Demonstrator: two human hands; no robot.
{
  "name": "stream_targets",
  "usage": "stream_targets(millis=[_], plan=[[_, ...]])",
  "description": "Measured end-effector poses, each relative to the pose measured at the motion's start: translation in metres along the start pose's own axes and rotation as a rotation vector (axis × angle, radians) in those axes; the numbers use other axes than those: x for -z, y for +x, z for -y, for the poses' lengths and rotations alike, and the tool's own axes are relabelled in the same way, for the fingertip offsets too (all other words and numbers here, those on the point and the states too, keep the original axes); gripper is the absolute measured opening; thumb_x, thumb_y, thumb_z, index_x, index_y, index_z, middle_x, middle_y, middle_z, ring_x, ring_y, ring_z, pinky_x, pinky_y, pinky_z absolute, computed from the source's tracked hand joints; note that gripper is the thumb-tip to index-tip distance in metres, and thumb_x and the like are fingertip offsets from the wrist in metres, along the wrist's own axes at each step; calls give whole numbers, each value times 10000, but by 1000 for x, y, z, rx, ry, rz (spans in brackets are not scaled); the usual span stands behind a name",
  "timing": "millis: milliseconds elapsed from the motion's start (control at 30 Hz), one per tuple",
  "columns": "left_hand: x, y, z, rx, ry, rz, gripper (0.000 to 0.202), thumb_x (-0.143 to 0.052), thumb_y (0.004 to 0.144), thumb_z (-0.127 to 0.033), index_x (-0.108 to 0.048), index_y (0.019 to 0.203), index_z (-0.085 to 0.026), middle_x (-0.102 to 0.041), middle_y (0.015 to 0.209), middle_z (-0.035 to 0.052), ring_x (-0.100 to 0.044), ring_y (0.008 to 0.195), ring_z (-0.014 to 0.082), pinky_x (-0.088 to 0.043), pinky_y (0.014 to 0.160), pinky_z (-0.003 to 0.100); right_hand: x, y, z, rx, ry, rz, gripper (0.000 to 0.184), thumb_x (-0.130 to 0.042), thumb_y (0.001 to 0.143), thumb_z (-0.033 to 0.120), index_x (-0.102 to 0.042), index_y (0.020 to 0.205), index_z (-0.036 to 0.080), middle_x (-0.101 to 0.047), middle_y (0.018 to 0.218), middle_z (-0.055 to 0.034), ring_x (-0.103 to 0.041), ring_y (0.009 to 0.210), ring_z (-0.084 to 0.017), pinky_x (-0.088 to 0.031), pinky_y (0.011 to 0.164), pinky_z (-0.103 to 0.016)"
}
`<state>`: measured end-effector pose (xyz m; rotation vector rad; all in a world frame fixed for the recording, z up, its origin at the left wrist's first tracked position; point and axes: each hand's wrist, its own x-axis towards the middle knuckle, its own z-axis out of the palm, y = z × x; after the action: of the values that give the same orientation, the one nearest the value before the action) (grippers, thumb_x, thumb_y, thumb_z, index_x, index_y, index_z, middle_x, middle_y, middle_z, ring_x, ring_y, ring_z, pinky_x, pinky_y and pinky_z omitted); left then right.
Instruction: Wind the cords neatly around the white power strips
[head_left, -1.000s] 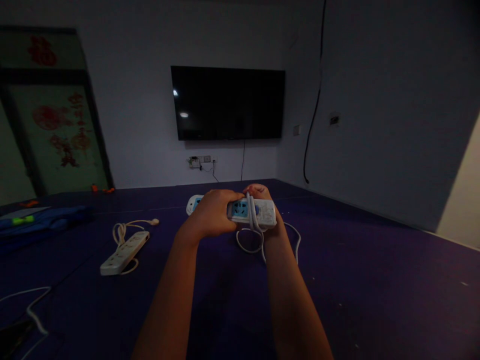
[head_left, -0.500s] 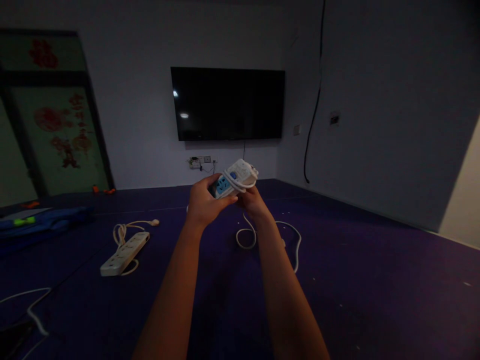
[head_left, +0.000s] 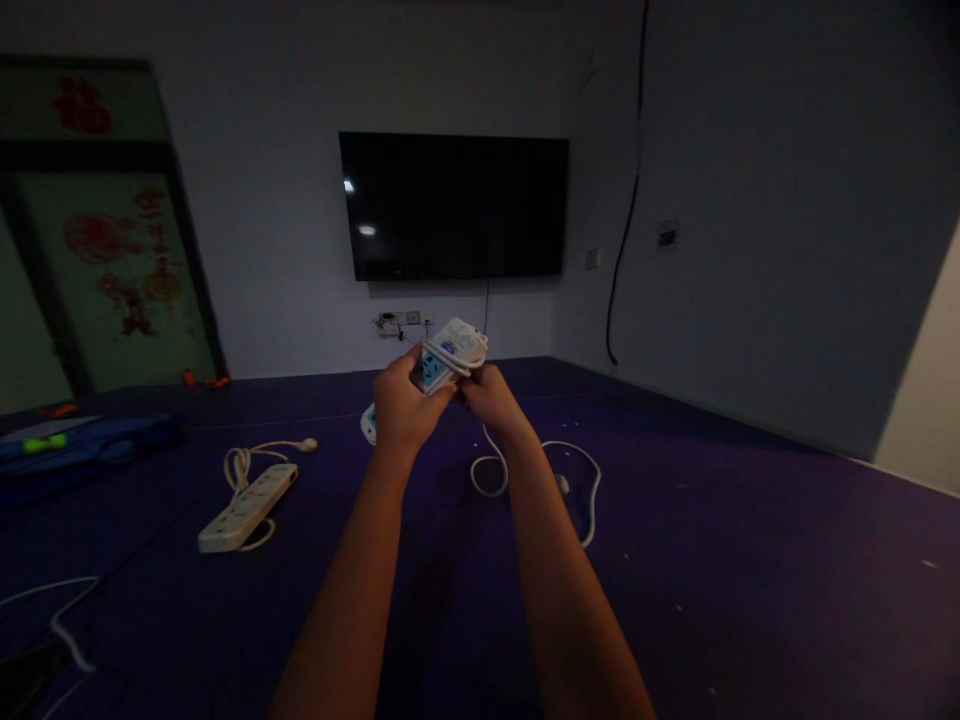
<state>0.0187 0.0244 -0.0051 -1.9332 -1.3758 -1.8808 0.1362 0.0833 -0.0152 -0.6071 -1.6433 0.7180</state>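
Note:
A white power strip (head_left: pixel 463 340) with blue socket faces is held up in front of me, tilted, its white cord wrapped around one end. My left hand (head_left: pixel 405 405) grips its lower left part, thumb along the near side. The strip's far end shows past the left wrist. My right hand (head_left: pixel 491 402) is closed at the wrapped end, on the cord (head_left: pixel 486 440); its fingertips are partly hidden. From there the cord hangs down and loops on the floor, ending at a white plug (head_left: pixel 562 484) beside my right forearm.
On the purple floor (head_left: pixel 720 560) to the left lies a second white power strip (head_left: pixel 251 510) with a coiled cord. Blue cloth (head_left: pixel 112 440) lies farther left, and a white cable (head_left: pixel 67 635) nearer. A television (head_left: pixel 457 205) hangs on the far wall; a black cable (head_left: pixel 626 240) dangles at right.
Both hands and the power strip have shifted slightly left. More of the strip's far end now shows by my left wrist, and the plug is more exposed.

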Motion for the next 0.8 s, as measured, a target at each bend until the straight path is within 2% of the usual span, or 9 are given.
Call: stream_targets(millis=[100,200,333,433,567,800], plan=[[-1,0,3,-12,79,-51,591,-685,663,-245,-566,1234,-150,-629,1237,118,-582,1144,255,-453,972,365,2,-2,5,21,-124,43,167,-461,761,202,-548,628,149,-485,475,43,-395,426,-62,-291,462,-197],[-1,0,7,-36,147,-79,618,-670,682,-253,-531,1271,-127,-617,1247,143,-578,1146,264,-450,967,368,1,-5,10,27,-183,70,186,-461,805,190,-578,671,137,-501,482,43,-418,432,-59,-292,460,-185],[3,1,12,-19,289,-130,624,-658,703,-287,-506,1293,-151,-623,1226,144,-576,1139,284,-437,965,404,-1,-8,16,-58,-177,129,188,-485,848,227,-599,728,139,-504,465,53,-419,399,-61,-300,421,-172],[6,1,16,9,360,-151,617,-646,718,-307,-507,1296,-140,-632,1203,146,-580,1128,290,-434,959,390,-4,-10,17,-142,-157,187,211,-496,859,207,-568,670,149,-509,455,52,-433,379,-60,-327,408,-167],[7,0,20,36,409,-184,627,-667,703,-296,-513,1294,-154,-642,1187,137,-582,1116,302,-435,940,406,-8,-11,16,-164,-176,261,266,-502,867,173,-524,602,156,-523,454,46,-465,382,-58,-354,423,-161],[12,-2,30,142,543,-252,666,-671,687,-263,-494,1318,-145,-625,1216,145,-555,1121,320,-400,919,439,-5,-14,11,-259,-401,398,306,-573,842,187,-532,541,145,-527,461,29,-480,405,-61,-370,440,-173]])
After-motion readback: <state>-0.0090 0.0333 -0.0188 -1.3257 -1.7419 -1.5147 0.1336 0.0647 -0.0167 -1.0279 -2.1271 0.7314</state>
